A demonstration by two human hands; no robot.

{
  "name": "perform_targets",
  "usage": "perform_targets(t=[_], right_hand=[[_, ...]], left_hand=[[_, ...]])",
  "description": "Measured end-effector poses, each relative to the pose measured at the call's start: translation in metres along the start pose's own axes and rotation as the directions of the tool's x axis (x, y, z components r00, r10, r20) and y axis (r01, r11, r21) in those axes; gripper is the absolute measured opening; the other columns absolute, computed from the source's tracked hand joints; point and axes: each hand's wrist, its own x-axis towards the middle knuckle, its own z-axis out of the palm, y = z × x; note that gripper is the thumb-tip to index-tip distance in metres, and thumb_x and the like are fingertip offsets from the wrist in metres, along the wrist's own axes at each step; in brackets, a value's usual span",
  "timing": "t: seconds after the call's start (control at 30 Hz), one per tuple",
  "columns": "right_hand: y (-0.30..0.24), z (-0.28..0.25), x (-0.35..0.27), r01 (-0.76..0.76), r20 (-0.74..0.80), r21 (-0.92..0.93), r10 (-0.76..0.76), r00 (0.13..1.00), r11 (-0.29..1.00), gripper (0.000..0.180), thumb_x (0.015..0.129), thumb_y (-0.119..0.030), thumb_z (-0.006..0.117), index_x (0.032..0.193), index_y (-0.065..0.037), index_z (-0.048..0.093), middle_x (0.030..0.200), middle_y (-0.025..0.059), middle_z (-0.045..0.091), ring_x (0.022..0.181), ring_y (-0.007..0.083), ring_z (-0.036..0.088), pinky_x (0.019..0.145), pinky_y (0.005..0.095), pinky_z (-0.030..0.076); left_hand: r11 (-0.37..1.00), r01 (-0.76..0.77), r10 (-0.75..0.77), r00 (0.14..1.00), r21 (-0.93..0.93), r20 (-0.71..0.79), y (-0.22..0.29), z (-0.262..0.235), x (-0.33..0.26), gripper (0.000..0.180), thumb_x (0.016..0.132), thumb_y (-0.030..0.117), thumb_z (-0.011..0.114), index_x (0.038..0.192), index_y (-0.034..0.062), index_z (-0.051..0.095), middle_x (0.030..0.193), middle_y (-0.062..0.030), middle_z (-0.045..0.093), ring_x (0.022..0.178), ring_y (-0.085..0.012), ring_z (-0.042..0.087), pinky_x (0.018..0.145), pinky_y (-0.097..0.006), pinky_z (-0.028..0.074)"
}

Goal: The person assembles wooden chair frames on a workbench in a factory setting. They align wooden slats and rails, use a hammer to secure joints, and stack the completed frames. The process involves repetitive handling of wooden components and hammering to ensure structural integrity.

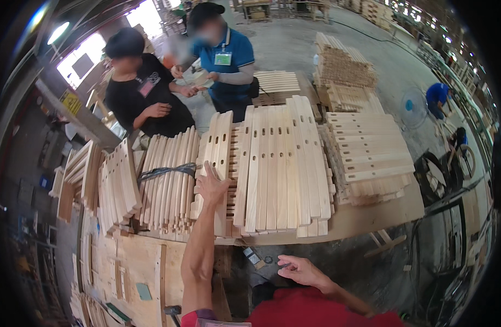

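Here, the left hand (211,187) lies splayed on slotted boards (219,150), grip released; the right hand (303,271) half-curls, its grip impossible to tell.

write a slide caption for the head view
Left hand spread on slotted wooden boards beside a banded bundle of wooden rods, right hand near the red shirt.

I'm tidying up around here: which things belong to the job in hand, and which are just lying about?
Likely in the job:
slotted boards under the left hand
larger board stack to their right

Seemingly just lying about:
green card, lower left
fan, far right
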Motion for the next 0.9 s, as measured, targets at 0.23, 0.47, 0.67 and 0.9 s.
perform_targets(t=[0.23, 0.47, 0.67, 0.9], right_hand=[[-0.023, 0.024, 0.015, -0.108, 0.168, -0.058, 0.116, 0.979, 0.992, 0.063, 0.093, -0.028, 0.076, 0.146, -0.001, 0.053, 0.134, 0.0172, 0.067, 0.113, 0.0234, 0.069, 0.090, 0.0356, 0.057], [-0.022, 0.099, 0.057, -0.051, 0.476, -0.241, 0.164, 0.864, 0.969, 0.065, 0.091, -0.011, 0.075, 0.147, 0.006, 0.048, 0.131, 0.0180, 0.066, 0.103, 0.0168, 0.069, 0.089, 0.0310, 0.056], [-0.023, 0.230, 0.068, 0.136, 0.721, -0.433, 0.252, 0.645, 0.891, 0.065, 0.090, -0.015, 0.078, 0.146, 0.004, 0.051, 0.131, 0.0171, 0.067, 0.102, 0.0147, 0.069, 0.086, 0.0303, 0.056], [-0.016, 0.354, 0.030, 0.183, 0.801, -0.500, 0.371, 0.469, 0.847, 0.065, 0.090, -0.021, 0.079, 0.146, 0.002, 0.053, 0.130, 0.0151, 0.067, 0.104, 0.0163, 0.067, 0.088, 0.0310, 0.055]], left_hand=[[0.491, 0.042, 0.080, 0.993, -0.870, 0.093, -0.129, -0.036, -0.137, 0.121, 0.067, 0.016, 0.090, 0.161, -0.0022, 0.015, 0.155, -0.0227, 0.042, 0.144, -0.0297, 0.043, 0.119, -0.039, 0.036], [0.676, 0.238, -0.523, 0.822, -0.698, -0.226, -0.227, -0.068, -0.405, 0.123, 0.064, 0.038, 0.090, 0.160, -0.0008, 0.023, 0.157, -0.0288, 0.037, 0.148, -0.0392, 0.037, 0.123, -0.043, 0.028], [0.538, 0.692, -0.808, 0.261, -0.481, -0.528, -0.324, -0.087, -0.621, 0.111, 0.064, 0.028, 0.087, 0.156, -0.0012, 0.032, 0.141, -0.0263, 0.048, 0.130, -0.0425, 0.049, 0.114, -0.048, 0.039], [0.318, 0.866, -0.820, 0.047, -0.386, -0.571, -0.453, -0.052, -0.720, 0.106, 0.060, 0.030, 0.085, 0.152, 0.0040, 0.039, 0.122, -0.0258, 0.054, 0.114, -0.0446, 0.051, 0.100, -0.057, 0.042]])
